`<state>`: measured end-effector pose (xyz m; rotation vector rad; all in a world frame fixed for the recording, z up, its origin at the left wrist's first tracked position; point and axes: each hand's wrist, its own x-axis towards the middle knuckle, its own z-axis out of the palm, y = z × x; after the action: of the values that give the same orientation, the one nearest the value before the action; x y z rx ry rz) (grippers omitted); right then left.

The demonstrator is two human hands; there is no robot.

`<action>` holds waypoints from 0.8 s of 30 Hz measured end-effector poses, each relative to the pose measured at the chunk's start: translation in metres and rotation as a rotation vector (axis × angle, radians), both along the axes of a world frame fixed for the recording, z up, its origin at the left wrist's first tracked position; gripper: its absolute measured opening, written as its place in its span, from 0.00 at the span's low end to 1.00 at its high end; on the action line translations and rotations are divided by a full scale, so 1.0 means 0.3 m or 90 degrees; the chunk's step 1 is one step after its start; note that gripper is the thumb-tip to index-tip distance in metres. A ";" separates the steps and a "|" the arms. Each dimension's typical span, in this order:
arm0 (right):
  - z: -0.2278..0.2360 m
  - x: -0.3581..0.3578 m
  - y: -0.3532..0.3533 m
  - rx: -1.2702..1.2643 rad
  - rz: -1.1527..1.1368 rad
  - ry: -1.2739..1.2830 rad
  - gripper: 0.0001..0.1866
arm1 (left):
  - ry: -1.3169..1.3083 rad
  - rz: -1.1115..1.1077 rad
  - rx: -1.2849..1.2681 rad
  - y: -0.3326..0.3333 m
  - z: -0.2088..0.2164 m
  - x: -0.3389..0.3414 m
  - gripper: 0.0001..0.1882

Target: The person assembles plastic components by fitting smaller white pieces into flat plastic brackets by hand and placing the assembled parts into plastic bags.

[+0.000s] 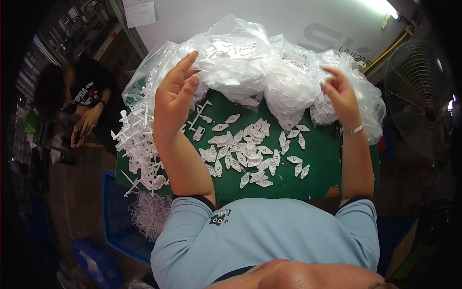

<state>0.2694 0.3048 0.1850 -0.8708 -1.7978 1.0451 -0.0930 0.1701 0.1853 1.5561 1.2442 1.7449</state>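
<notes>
My left hand [175, 94] is raised over the left side of the green table, in front of a clear plastic bag. Its fingers are stretched upward and its thumb stands apart, with nothing seen in it. My right hand [342, 94] is raised before the bags on the right; its fingers are loosely bent, with a gap between forefinger and thumb. Flat white diamond-shaped plastic pieces [248, 149] lie scattered between my forearms. Beside my left forearm is a heap of white plastic moulded sprues [139, 142]. A few sprue pieces [198, 133] lie near my left wrist.
Clear bags full of white parts [288, 91] line the table's back edge. A blue crate [113, 216] with thin white sprues [149, 214] stands below left. A wire-caged fan [416, 91] is at the right. Another person [84, 96] works at the far left.
</notes>
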 end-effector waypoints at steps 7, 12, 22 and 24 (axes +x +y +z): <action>-0.426 0.362 -0.340 -0.244 -0.129 0.032 0.15 | -0.158 -0.124 0.069 0.268 0.092 0.007 0.35; -0.558 0.415 -0.463 -0.286 -0.159 0.041 0.12 | -0.123 -0.176 0.084 0.322 0.209 0.069 0.38; -0.611 0.402 -0.491 -0.045 -0.158 -0.108 0.09 | -0.057 -0.065 0.050 0.114 0.177 0.131 0.33; -0.592 0.397 -0.505 -0.012 -0.158 -0.146 0.09 | -0.002 -0.013 0.045 0.036 0.140 0.176 0.34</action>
<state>0.3884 0.1535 0.0072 -1.2332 -1.8101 0.8308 -0.0403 0.1807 0.2273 1.6003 1.1723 1.7955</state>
